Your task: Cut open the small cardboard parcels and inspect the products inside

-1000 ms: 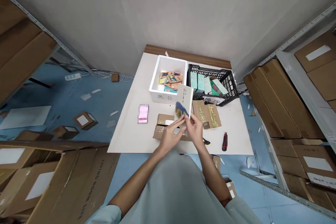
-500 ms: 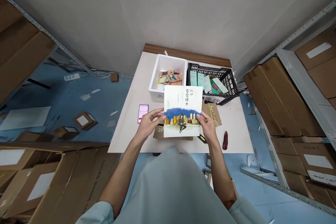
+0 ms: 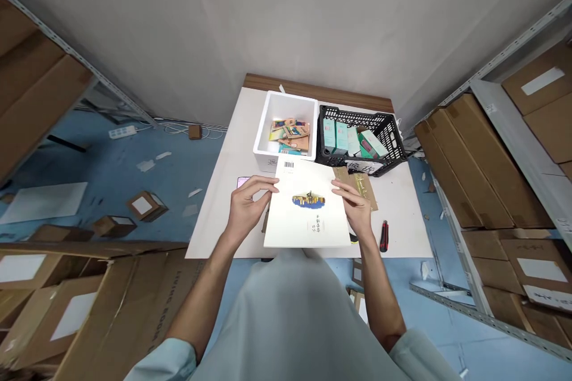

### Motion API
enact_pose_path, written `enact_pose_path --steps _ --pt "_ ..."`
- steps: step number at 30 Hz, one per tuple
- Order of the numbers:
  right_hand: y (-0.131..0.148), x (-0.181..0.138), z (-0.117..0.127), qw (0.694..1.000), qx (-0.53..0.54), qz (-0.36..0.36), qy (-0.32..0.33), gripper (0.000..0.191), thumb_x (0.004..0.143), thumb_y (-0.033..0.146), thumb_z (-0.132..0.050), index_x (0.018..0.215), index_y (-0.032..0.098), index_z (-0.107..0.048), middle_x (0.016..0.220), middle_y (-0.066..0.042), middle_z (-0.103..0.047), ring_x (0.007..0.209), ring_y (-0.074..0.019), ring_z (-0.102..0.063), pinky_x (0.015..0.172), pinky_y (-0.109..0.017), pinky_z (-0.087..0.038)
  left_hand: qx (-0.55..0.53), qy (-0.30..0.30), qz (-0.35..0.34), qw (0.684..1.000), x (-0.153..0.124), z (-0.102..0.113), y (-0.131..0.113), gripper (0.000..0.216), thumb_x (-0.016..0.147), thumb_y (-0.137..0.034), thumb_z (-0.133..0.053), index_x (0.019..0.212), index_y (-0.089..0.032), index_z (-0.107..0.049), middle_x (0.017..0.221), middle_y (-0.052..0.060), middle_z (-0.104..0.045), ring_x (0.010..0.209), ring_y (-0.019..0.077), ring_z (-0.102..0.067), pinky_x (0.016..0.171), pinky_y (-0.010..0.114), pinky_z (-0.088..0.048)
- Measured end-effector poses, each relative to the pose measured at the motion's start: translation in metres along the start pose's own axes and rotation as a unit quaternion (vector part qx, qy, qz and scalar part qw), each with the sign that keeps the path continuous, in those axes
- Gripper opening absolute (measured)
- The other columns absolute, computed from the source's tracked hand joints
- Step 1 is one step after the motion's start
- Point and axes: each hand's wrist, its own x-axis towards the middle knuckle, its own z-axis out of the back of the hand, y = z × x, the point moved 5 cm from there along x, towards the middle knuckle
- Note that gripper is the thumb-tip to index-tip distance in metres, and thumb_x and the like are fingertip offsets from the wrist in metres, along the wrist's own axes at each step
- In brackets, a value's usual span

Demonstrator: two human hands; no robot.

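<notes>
Both my hands hold a white book flat above the near edge of the white table. Its back cover faces up, with a barcode at the far corner and a small blue and yellow picture in the middle. My left hand grips the book's left edge, my right hand its right edge. The book hides the brown cardboard packets under it. A pink phone peeks out just past my left hand.
A white foam box with colourful items and a black crate with teal boxes stand at the table's far side. Brown packets and a red-black cutter lie to the right. Cardboard cartons fill the shelves on both sides.
The book went from edge-on, to front cover facing me, to turned over with its back cover up and lowered flat. My hands moved apart to its side edges.
</notes>
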Motion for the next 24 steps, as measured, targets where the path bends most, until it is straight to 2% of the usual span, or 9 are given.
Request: enact_pose_path --steps 3,6,9,12,14,17,20,22,24 --pt "0.0 -0.002 0.001 1.0 0.004 0.005 -0.011 0.023 0.095 0.056 -0.089 0.104 0.035 -0.095 0.132 -0.008 -0.087 0.137 -0.0336 -0.077 0.118 -0.053 -0.062 -0.017 -0.007 0.013 1.0 -0.003 -0.002 0.002 0.015 0.099 -0.028 -0.074 0.089 -0.026 -0.084 0.109 0.006 -0.087 0.108 0.0239 -0.081 0.099 0.039 -0.063" --pt "-0.005 -0.004 0.002 1.0 0.015 -0.013 -0.022 0.026 0.091 0.052 -0.091 0.106 0.03 -0.093 0.126 -0.009 -0.088 0.126 -0.0326 -0.081 0.11 -0.049 -0.066 -0.047 -0.012 0.066 0.997 -0.005 -0.005 0.009 0.015 0.096 -0.039 -0.08 0.093 -0.024 -0.084 0.107 0.009 -0.087 0.108 0.0261 -0.082 0.102 0.042 -0.065" --pt "-0.016 -0.006 0.005 0.996 0.02 -0.059 -0.066 0.044 0.086 0.052 -0.093 0.119 0.025 -0.086 0.105 -0.007 -0.089 0.096 -0.0262 -0.083 0.089 -0.041 -0.069 -0.062 -0.035 0.135 0.988 -0.007 -0.005 0.018 0.033 0.087 -0.052 -0.09 0.098 -0.022 -0.08 0.102 0.009 -0.087 0.1 0.0265 -0.084 0.095 0.041 -0.068" --pt "-0.02 -0.008 0.007 0.992 0.025 -0.073 -0.096 0.059 0.084 0.055 -0.095 0.13 0.025 -0.075 0.09 -0.002 -0.085 0.073 -0.0195 -0.075 0.065 -0.031 -0.063 -0.074 -0.033 0.166 0.983 -0.008 -0.005 0.022 0.046 0.081 -0.06 -0.096 0.097 -0.021 -0.075 0.099 0.008 -0.086 0.081 0.0223 -0.08 0.082 0.037 -0.068" --pt "-0.017 -0.008 0.009 0.993 0.01 -0.063 -0.097 0.051 0.087 0.059 -0.092 0.122 0.025 -0.077 0.095 -0.005 -0.086 0.078 -0.0208 -0.077 0.064 -0.03 -0.061 -0.061 0.004 0.167 0.984 -0.008 -0.007 0.023 0.047 0.085 -0.063 -0.092 0.098 -0.021 -0.078 0.101 0.009 -0.086 0.08 0.0219 -0.079 0.082 0.037 -0.067" --pt "-0.011 -0.008 0.013 0.993 -0.039 -0.072 -0.087 0.041 0.095 0.063 -0.081 0.104 0.023 -0.084 0.11 -0.011 -0.088 0.1 -0.0269 -0.082 0.082 -0.037 -0.067 -0.031 0.048 0.161 0.985 -0.011 -0.008 0.024 0.049 0.095 -0.068 -0.08 0.105 -0.021 -0.085 0.11 0.012 -0.087 0.1 0.0266 -0.082 0.097 0.04 -0.068" --pt "-0.008 -0.009 0.015 0.993 -0.04 -0.091 -0.06 0.042 0.093 0.061 -0.08 0.11 0.023 -0.087 0.12 -0.011 -0.089 0.113 -0.0296 -0.082 0.098 -0.042 -0.068 -0.035 0.062 0.16 0.985 -0.014 -0.01 0.026 0.052 0.095 -0.069 -0.079 0.114 -0.021 -0.086 0.122 0.013 -0.086 0.114 0.029 -0.082 0.107 0.042 -0.066" --pt "-0.008 -0.01 0.013 0.993 -0.02 -0.104 -0.048 0.045 0.084 0.06 -0.087 0.11 0.024 -0.087 0.116 -0.011 -0.089 0.104 -0.0289 -0.084 0.09 -0.04 -0.069 -0.042 0.056 0.176 0.982 -0.015 -0.012 0.029 0.051 0.088 -0.066 -0.085 0.112 -0.02 -0.086 0.119 0.013 -0.087 0.109 0.0283 -0.082 0.103 0.041 -0.068" --pt "-0.01 -0.011 0.01 0.991 -0.005 -0.126 -0.052 0.043 0.079 0.062 -0.09 0.098 0.023 -0.084 0.095 -0.009 -0.089 0.082 -0.0257 -0.083 0.068 -0.034 -0.064 -0.047 0.033 0.201 0.978 -0.016 -0.013 0.03 0.046 0.083 -0.062 -0.089 0.101 -0.02 -0.086 0.105 0.011 -0.087 0.096 0.0262 -0.082 0.092 0.038 -0.069"
